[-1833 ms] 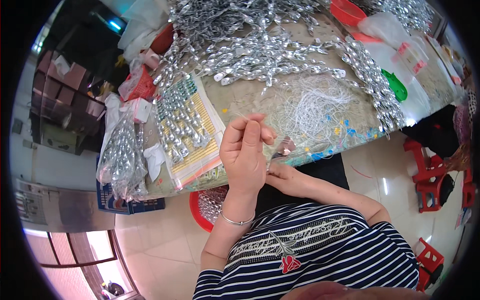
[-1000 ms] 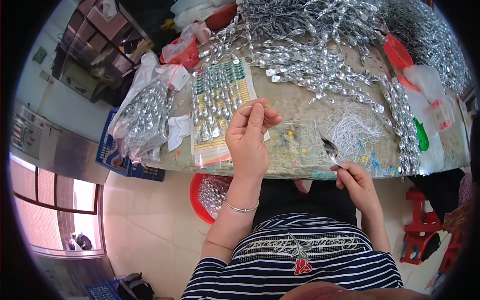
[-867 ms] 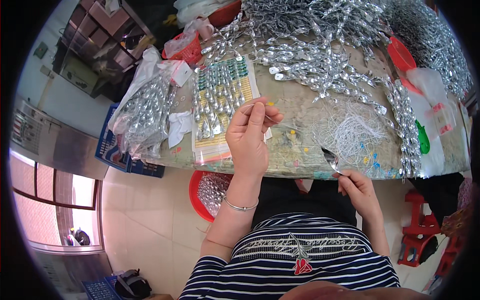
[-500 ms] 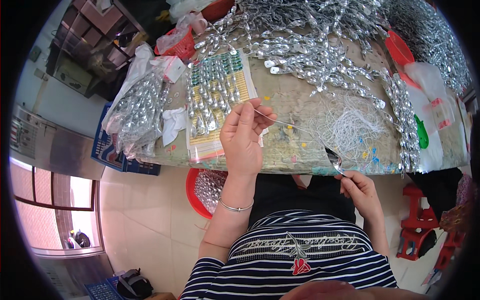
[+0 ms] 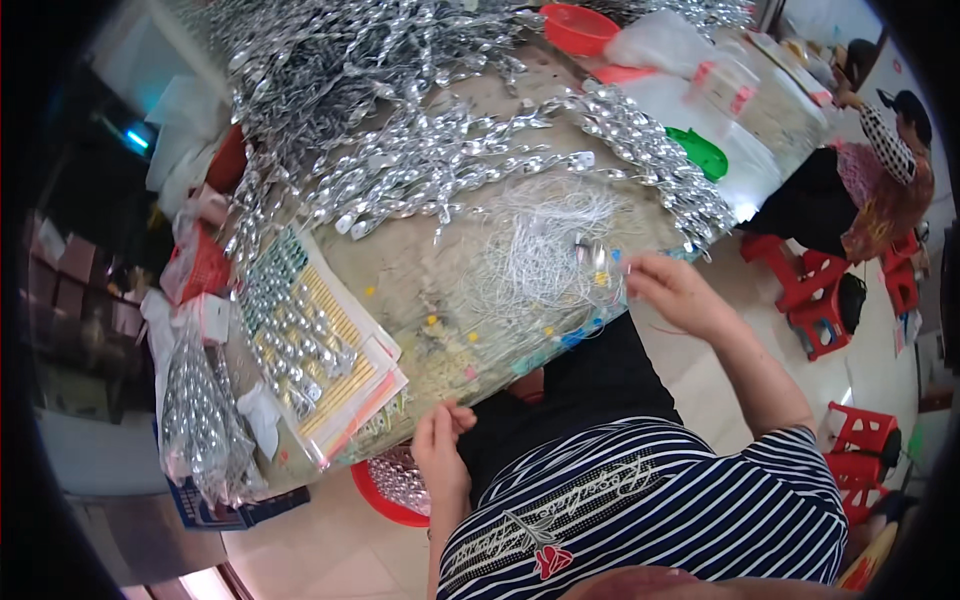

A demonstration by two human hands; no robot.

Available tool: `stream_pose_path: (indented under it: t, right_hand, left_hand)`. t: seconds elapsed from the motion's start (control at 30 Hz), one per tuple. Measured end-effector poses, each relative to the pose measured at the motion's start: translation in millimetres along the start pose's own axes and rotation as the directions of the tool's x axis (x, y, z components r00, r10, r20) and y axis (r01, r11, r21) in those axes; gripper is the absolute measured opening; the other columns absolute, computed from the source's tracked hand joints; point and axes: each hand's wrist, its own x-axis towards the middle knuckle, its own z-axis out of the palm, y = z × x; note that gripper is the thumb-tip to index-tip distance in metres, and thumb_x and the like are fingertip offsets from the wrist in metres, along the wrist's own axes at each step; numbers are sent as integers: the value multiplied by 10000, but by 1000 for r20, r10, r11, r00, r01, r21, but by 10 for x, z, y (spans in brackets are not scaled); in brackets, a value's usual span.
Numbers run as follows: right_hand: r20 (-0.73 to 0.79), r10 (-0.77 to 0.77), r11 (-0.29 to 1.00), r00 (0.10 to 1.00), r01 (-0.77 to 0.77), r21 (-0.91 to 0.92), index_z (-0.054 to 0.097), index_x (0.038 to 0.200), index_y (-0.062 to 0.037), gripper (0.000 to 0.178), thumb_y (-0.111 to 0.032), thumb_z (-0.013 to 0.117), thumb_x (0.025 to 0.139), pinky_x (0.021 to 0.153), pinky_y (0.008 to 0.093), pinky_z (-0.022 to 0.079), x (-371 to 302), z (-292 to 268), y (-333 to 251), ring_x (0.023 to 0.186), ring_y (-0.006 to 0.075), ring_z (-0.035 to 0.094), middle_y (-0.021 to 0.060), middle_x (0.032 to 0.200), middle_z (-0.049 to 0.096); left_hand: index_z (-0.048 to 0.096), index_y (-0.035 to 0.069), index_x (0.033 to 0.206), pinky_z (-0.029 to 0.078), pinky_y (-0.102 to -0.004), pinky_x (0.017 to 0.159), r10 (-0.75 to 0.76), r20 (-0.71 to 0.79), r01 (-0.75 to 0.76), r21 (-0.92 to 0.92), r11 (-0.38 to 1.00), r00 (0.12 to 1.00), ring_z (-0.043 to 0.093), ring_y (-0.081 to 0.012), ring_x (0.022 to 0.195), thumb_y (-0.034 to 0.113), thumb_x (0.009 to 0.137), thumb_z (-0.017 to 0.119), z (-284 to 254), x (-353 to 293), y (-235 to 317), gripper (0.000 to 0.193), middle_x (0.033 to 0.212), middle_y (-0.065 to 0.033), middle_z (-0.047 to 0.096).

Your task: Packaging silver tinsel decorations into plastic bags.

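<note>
My right hand [image 5: 672, 290] is over the table's near edge at the right, its fingers pinched and slightly blurred. At its fingertips a shiny, spoon-like metal piece [image 5: 598, 258] shows, smeared by motion, over a loose tangle of white thread [image 5: 545, 250]. Down at the near edge, left of the middle, my left hand [image 5: 442, 440] is closed with curled fingers; whether anything thin is in it cannot be made out. Left of that hand, several twisted silver strips [image 5: 300, 340] lie in rows on a yellow and green printed sheet [image 5: 345, 310].
Heaps of twisted silver strips [image 5: 340, 90] cover the table's far side. A red basin [image 5: 580, 30] and a green tray [image 5: 697, 153] stand farther right. Bagged strips [image 5: 200, 430] lie at left. Below the table is a red tub [image 5: 375, 500]. Another person [image 5: 890, 180] sits beyond red stools [image 5: 820, 300].
My view has swung to the right. My left hand has dropped from above the table to its near edge, and the thin strand from it no longer shows. My right hand has risen over the table edge.
</note>
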Motion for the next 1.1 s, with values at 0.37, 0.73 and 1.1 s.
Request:
stream_pose_path:
  t: [0.37,0.73,1.1]
  right_hand:
    - [-370,-290,814,883,25,-580,554,1188,-1,297,-108,468,924,829,353,460,1476,-1118,513,877,294,612,150,911,647]
    - [-180,-332,733,926,133,-668,595,1124,-30,298,-120,590,840,940,428,400,1895,-620,277,1059,371,525,185,1128,587]
    - [-135,-451,560,882,161,-812,643,988,-83,252,-277,627,829,888,478,426,2493,557,357,1077,368,496,107,1138,580]
  left_hand:
    - [602,-21,1082,473,-217,721,-29,4,28,169,985,1000,575,-100,747,151,971,495,-461,-336,-473,231,853,-64,634]
    - [622,6,1090,477,-208,716,-84,52,65,302,951,995,587,-85,773,105,926,561,-383,-155,-527,201,885,-59,655]
    - [627,2,1068,468,-195,637,-77,-10,77,265,961,997,582,-77,726,115,928,565,-365,-135,-570,190,880,-57,655]
